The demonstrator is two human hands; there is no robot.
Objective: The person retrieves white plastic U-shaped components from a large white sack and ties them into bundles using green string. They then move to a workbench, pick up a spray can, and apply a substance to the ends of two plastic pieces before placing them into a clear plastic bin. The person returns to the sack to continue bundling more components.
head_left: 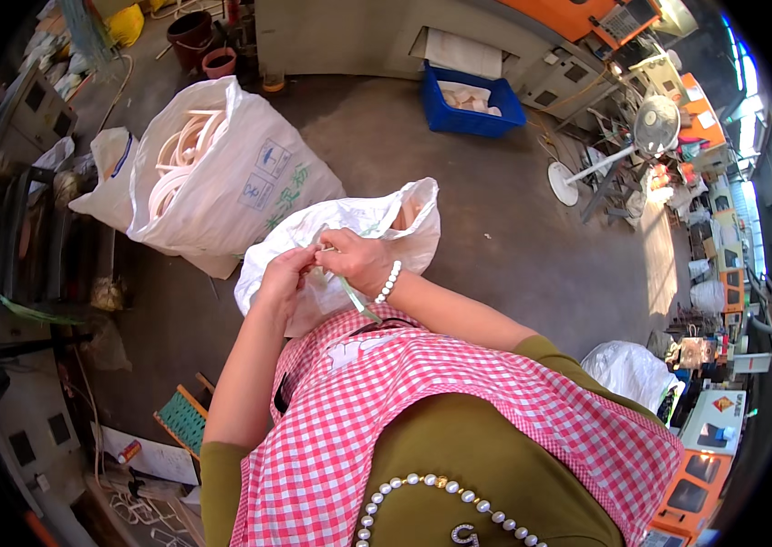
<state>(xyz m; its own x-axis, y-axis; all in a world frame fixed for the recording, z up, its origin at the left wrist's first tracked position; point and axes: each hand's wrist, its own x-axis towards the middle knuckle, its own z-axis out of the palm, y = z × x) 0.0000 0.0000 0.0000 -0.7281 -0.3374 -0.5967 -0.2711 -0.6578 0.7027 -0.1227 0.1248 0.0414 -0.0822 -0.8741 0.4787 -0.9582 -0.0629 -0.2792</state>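
Note:
A white woven sack (281, 239) stands right in front of my body, with pinkish pieces (407, 212) showing in its mouth at the right. Over its near side my two hands meet, fingertips touching. My left hand (284, 275) is closed in a pinch; the fingers hide what is in it. My right hand (356, 259), with a white bead bracelet (388, 282) at the wrist, is closed on a pale green strip (358, 300). The strip's loose end hangs down toward my red-and-white checked apron (386, 374).
A larger white sack (249, 173) of curved pale pink strips (190, 146) leans at the left. Beyond stand a blue crate (472, 118) and a grey machine (340, 41). A pedestal fan (655, 126) stands right, a green woven stool (183, 417) lower left.

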